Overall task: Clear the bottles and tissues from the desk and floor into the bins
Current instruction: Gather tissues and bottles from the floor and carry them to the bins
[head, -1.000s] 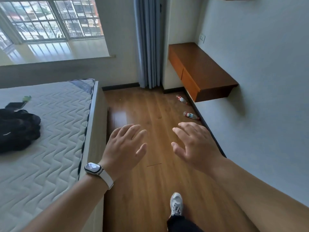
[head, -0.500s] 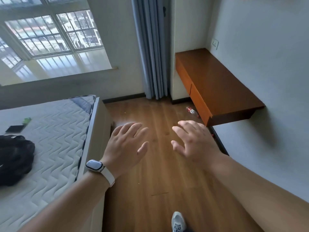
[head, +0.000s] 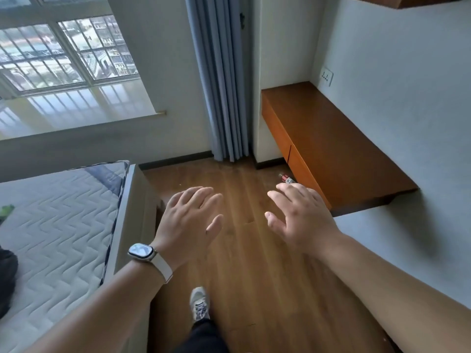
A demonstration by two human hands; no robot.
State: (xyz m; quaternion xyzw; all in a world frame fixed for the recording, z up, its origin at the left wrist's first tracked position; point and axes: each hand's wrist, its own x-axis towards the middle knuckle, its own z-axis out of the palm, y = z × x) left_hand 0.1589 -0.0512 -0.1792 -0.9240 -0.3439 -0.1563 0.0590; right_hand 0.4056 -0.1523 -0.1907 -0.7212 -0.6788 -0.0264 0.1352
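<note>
your left hand [head: 188, 222] and right hand [head: 300, 217] are both held out in front of you, palms down over the wood floor [head: 254, 276], fingers spread loosely and holding nothing. there's a watch [head: 142, 252] on your left wrist. taking the desk [head: 331, 146] as the landmark: it's fixed to the wall beyond your right hand, its top bare as far as you can see. one bottle [head: 286, 178] lies on the floor at the desk's front lower edge, red cap pointing away from the desk, and the tips of your right fingers overlap it in view without any clear contact. the curtain [head: 221, 80] hangs past the desk's far end, and the bed [head: 58, 225] runs along the opposite side of the floor from the desk. your shoe [head: 200, 303] is on the floor below your hands
</note>
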